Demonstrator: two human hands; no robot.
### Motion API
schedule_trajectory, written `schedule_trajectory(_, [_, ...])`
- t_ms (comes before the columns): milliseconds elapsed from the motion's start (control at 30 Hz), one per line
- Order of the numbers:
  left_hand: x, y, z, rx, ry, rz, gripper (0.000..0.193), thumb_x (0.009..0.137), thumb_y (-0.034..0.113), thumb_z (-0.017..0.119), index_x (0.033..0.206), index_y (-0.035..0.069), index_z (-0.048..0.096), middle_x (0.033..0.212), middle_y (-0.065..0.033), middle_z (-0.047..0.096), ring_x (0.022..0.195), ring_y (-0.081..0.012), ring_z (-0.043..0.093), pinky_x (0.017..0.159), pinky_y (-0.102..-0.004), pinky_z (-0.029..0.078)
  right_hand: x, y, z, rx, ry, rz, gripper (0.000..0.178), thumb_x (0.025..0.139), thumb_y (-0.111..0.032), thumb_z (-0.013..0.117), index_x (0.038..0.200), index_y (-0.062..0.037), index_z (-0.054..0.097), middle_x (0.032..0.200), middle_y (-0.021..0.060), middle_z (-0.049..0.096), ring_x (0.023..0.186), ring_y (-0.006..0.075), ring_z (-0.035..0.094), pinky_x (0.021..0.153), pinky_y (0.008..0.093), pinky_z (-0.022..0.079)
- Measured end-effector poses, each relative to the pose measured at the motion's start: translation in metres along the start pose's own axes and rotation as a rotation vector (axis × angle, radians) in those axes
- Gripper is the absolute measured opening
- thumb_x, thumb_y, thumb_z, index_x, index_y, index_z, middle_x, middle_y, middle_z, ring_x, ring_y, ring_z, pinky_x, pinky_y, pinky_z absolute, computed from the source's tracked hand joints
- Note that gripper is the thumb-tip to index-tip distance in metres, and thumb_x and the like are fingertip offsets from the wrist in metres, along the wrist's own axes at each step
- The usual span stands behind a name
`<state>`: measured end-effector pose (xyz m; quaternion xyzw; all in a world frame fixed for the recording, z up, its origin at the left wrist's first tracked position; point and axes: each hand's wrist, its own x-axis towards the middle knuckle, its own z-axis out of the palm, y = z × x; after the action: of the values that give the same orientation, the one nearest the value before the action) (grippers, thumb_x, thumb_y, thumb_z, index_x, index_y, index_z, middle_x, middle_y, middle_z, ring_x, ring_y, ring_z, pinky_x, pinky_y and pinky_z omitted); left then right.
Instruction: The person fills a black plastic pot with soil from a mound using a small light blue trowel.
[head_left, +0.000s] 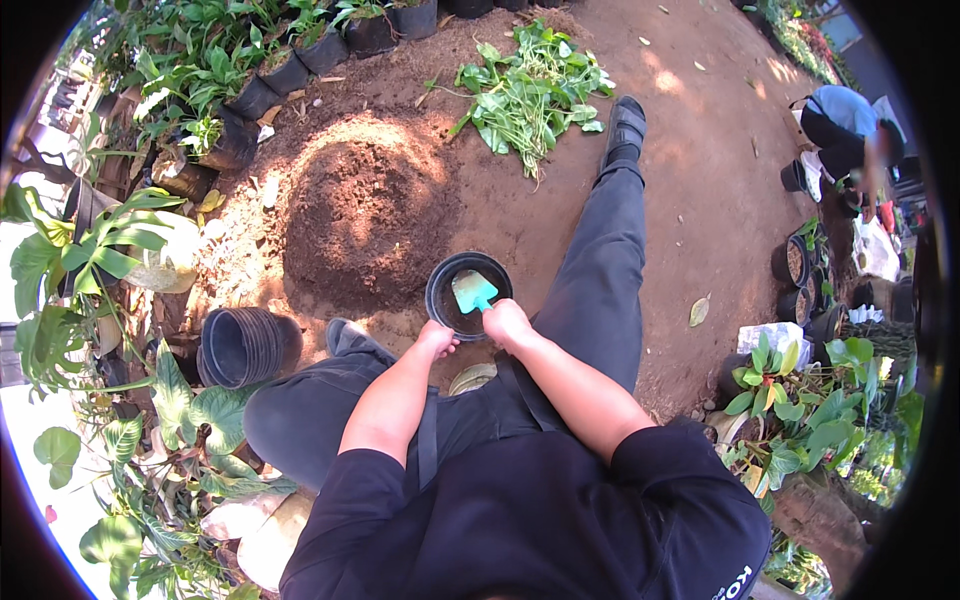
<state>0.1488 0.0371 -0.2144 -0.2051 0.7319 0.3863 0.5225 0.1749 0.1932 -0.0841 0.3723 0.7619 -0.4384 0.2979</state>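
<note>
The black pot sits just below the centre of the frame on bare ground, beside the soil heap, and your right hand is closed around the handle of the teal trowel, whose blade rests inside it. Keep the blade low and over the pot's middle so soil stays in. Your left hand appears to grip the near rim, fingers curled, both forearms reaching forward from the lower edge.

Round black plastic pot on the ground, near side of brown soil mound. Small teal plastic trowel inside it. Stack of black plastic pots left; pile of green leafy cuttings far.
</note>
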Motion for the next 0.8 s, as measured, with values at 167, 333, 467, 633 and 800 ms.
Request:
schedule_trajectory(167, [0.002,0.003,0.001,-0.007,0.006,-0.008,0.020,0.081,0.006,0.039,0.081,0.004,0.059,0.068,-0.0049,0.062,0.043,-0.0111,0.052,0.039,-0.0279,0.039,0.008,0.002,-0.002,0.001,-0.051,0.058,0.029,0.079,-0.020,0.047,0.068,0.0043,0.059,0.057,0.0150,0.057,0.050,0.0255,0.058,0.049,0.0379,0.044])
schedule_trajectory(333, [0.005,0.002,0.003,-0.035,0.034,-0.020,0.022,0.080,0.006,0.039,0.075,0.002,0.060,0.066,-0.0064,0.062,0.043,-0.0122,0.052,0.039,-0.0288,0.039,0.016,0.012,0.000,0.039,-0.084,0.094,0.029,0.080,-0.020,0.046,0.063,0.0010,0.054,0.049,0.0116,0.051,0.041,0.0228,0.051,0.041,0.0366,0.039])
schedule_trajectory(467, [0.010,0.001,0.000,-0.032,0.048,-0.013,0.024,0.080,0.007,0.039,0.071,0.001,0.060,0.063,-0.0072,0.061,0.043,-0.0128,0.052,0.039,-0.0285,0.039,0.010,0.010,0.004,-0.003,-0.056,-0.028,0.026,0.079,-0.020,0.047,0.066,0.0013,0.055,0.051,0.0117,0.053,0.044,0.0215,0.053,0.043,0.0352,0.041])
schedule_trajectory(633, [0.012,0.004,0.005,-0.031,0.023,-0.052,0.022,0.082,0.009,0.041,0.074,0.002,0.060,0.066,-0.0070,0.062,0.044,-0.0125,0.053,0.041,-0.0282,0.040,0.006,0.010,0.001,-0.073,-0.065,0.006,0.024,0.078,-0.021,0.049,0.077,0.0013,0.057,0.056,0.0115,0.055,0.045,0.0213,0.054,0.044,0.0351,0.041])
schedule_trajectory(800, [0.012,0.004,0.001,-0.012,0.031,-0.077,0.019,0.083,0.012,0.043,0.078,0.003,0.059,0.070,-0.0062,0.063,0.045,-0.0119,0.053,0.043,-0.0289,0.041,-0.019,-0.002,-0.007,-0.149,-0.042,-0.065,0.027,0.078,-0.020,0.047,0.089,0.0022,0.057,0.069,0.0170,0.062,0.058,0.0259,0.062,0.056,0.0373,0.048])
